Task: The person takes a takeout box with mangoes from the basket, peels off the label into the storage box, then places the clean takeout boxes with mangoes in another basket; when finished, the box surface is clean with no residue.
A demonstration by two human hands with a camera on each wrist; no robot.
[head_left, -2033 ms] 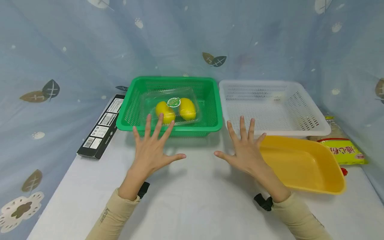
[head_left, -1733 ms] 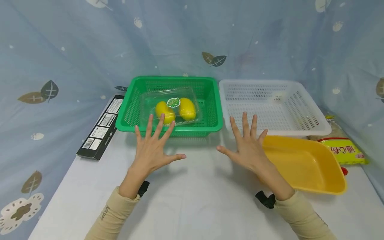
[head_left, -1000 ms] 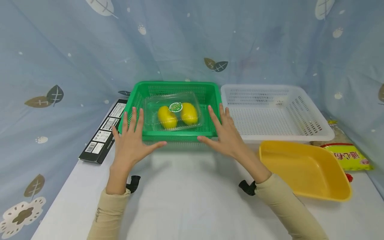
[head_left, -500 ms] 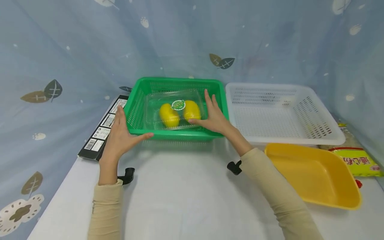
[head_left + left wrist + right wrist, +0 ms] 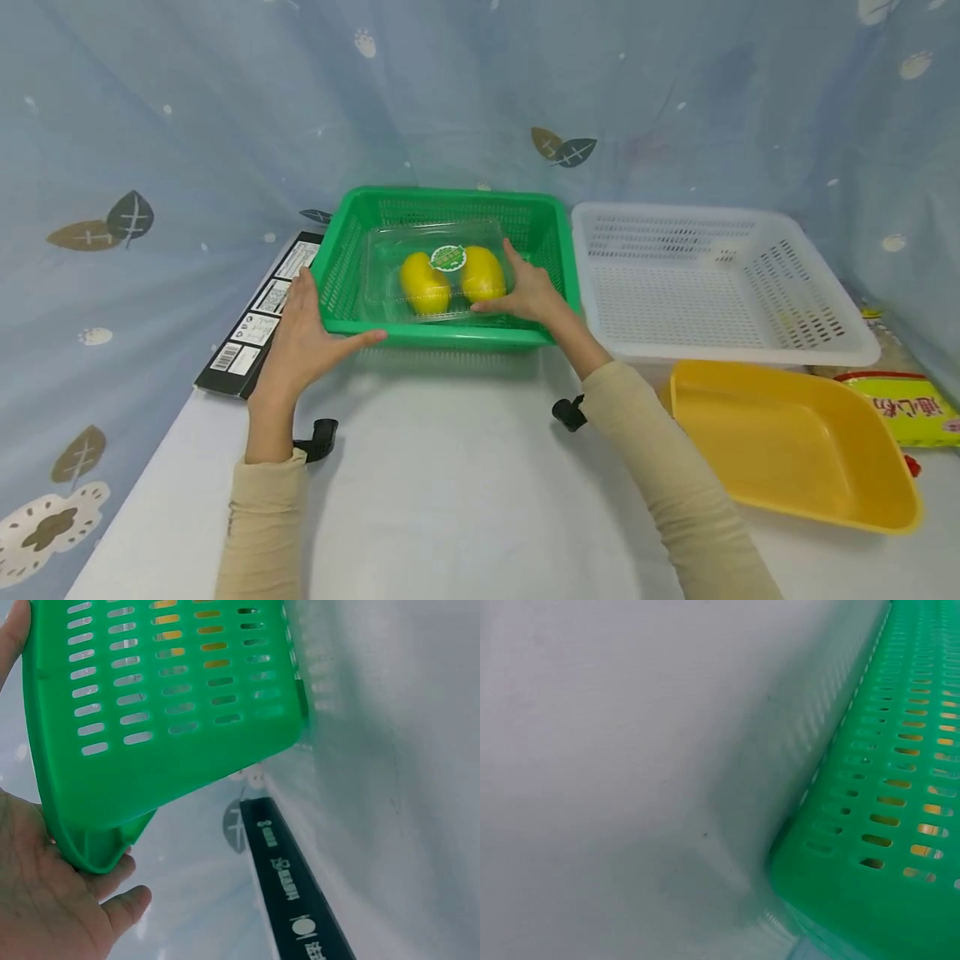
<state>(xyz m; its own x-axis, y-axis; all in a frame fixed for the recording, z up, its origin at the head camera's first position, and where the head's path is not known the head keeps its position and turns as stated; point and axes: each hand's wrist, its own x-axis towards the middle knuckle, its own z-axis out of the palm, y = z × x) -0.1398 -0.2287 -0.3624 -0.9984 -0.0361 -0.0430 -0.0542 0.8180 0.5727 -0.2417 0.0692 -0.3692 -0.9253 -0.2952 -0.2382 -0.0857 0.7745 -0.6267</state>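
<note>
While two fruits (image 5: 482, 273) are lying boxed, the left hand (image 5: 300, 346) is resting outstretched, the right hand's (image 5: 529, 293) grip unclear. Cloth (image 5: 450, 100) is backing the tabletop (image 5: 457, 492).

Green slotted basket (image 5: 901, 836) at right, yellow behind some slots; pale, shadowed surface (image 5: 592, 750) at left.

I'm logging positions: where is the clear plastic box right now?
In the head view, the clear plastic box lies inside the green basket, left of the white basket, with the right hand at its right end.
</note>
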